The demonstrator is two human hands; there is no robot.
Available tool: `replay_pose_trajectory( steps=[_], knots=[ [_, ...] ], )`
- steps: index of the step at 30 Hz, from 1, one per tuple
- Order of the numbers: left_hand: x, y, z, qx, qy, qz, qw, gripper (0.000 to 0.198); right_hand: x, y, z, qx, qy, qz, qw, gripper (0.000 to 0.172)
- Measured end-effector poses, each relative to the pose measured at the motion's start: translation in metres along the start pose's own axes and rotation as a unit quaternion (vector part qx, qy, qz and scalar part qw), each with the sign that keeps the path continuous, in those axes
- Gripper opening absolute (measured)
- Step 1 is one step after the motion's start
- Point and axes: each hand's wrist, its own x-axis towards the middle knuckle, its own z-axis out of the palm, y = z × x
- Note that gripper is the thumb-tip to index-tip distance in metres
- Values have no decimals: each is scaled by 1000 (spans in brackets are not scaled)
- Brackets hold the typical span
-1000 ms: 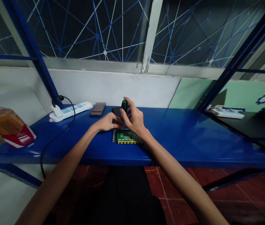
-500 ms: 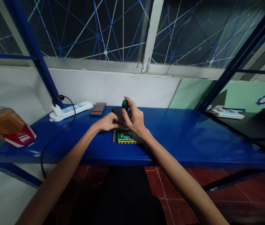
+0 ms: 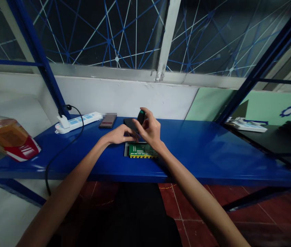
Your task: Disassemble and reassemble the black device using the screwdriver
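Note:
A green circuit board [image 3: 140, 151] with yellow terminals along its near edge lies on the blue shelf [image 3: 199, 147]. My right hand [image 3: 150, 132] is closed around a screwdriver with a green and black handle [image 3: 141, 117], held upright over the board's far edge. My left hand [image 3: 118, 134] rests with curled fingers on the board's far left corner, pressing on it. The screwdriver's tip is hidden behind my fingers.
A black phone [image 3: 107, 120] and a second dark flat object [image 3: 129, 122] lie behind the board. A white power strip [image 3: 77, 121] with a black cable sits at the back left. A jar of amber liquid [image 3: 4, 137] lies at far left. Blue frame posts flank the shelf.
The screwdriver handle has shifted slightly to the right in my right hand's fingers. My left hand stays on the board.

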Motion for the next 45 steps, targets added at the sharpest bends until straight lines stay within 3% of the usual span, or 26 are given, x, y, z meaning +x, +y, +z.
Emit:
replay_pose_trajectory(
  steps=[4, 6, 10, 13, 21, 32, 40, 45],
  knots=[
    [-1, -10, -6, -18, 118, -35, 992, 30, 6, 13, -4, 42, 48, 89, 994, 48],
    [0, -20, -7, 12, 162, -80, 983, 32, 7, 20, -4, 46, 31, 110, 992, 50],
    [0, -41, -7, 144, 159, -163, 963, 30, 4, 29, 1, 34, -26, 109, 993, 45],
    [0, -48, -6, 173, 139, -198, 955, 34, -1, 28, 6, 47, -57, 108, 991, 43],
    [2, -46, -4, 159, 116, -190, 962, 34, -7, 28, 15, 60, -105, 97, 988, 39],
    [1, -49, -6, 178, 122, -204, 955, 30, -7, 29, 15, 44, -98, 82, 991, 38],
    [-1, -36, -9, 111, 104, -238, 959, 32, 3, 22, 3, 145, -39, 174, 973, 41],
    [-1, -36, -8, 52, 136, -201, 969, 30, 5, 24, 2, 178, -11, 204, 962, 41]
  ],
)
